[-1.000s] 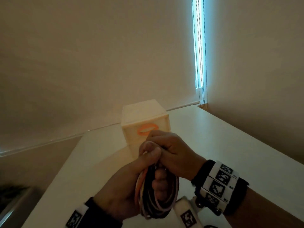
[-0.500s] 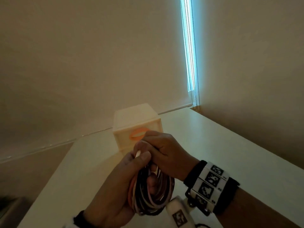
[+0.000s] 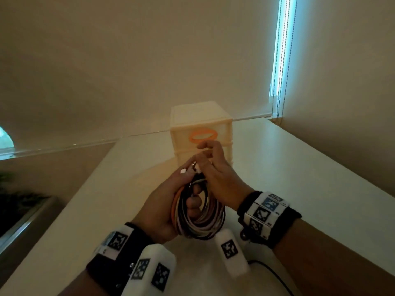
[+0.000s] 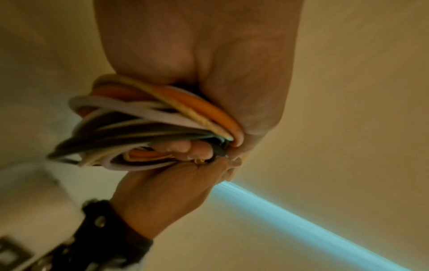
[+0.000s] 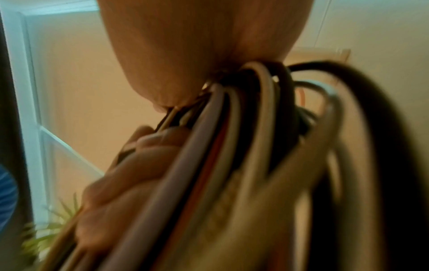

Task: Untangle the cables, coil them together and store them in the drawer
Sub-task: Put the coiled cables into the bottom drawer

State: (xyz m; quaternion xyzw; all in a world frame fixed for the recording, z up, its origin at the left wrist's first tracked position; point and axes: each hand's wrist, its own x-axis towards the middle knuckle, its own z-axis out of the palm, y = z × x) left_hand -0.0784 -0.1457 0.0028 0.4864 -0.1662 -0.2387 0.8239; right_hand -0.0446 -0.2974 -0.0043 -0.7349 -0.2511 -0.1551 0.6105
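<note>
Coiled cables (image 3: 198,212), orange, white, black strands, held upright above bench (image 3: 299,189), in front of drawer unit (image 3: 201,129). Left hand (image 3: 162,208) wrapped round coil, fingers through loop, thumb on top. Right hand (image 3: 215,178) at coil top, thumb and lower fingers pinching cable ends (image 3: 192,167); index finger extended near orange drawer handle (image 3: 203,135). Drawer closed. Wrist views blurred.

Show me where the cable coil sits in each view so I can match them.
Head: cable coil low centre, in front of the drawer unit.
Left wrist: left of centre, under the left hand.
Right wrist: fills the centre and right, blurred.
Shared landmark: the orange strand in the coil.
</note>
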